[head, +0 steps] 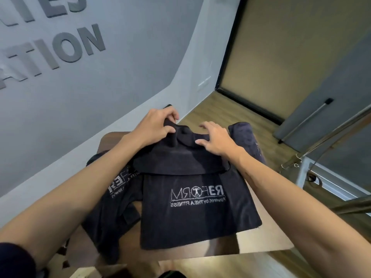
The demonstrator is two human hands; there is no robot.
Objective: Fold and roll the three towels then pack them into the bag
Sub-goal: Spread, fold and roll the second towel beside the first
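A black towel (192, 213) with a white logo lies flat on a small brown table (269, 235), its far end folded back toward me. My left hand (156, 125) grips that folded far edge at the left. My right hand (214, 138) grips the same fold at the right, with the thumb on top of the cloth. A second black towel (112, 205) with the same logo lies crumpled at the left, partly under my left forearm. A third, dark grey towel (249, 137) sits rolled at the far right of the table. No bag is in view.
A grey wall (100, 81) with raised letters runs close along the left. Wooden floor (226, 105) shows beyond the table. A glass door with a metal handle (305, 121) and metal frame parts (301, 167) stand at the right.
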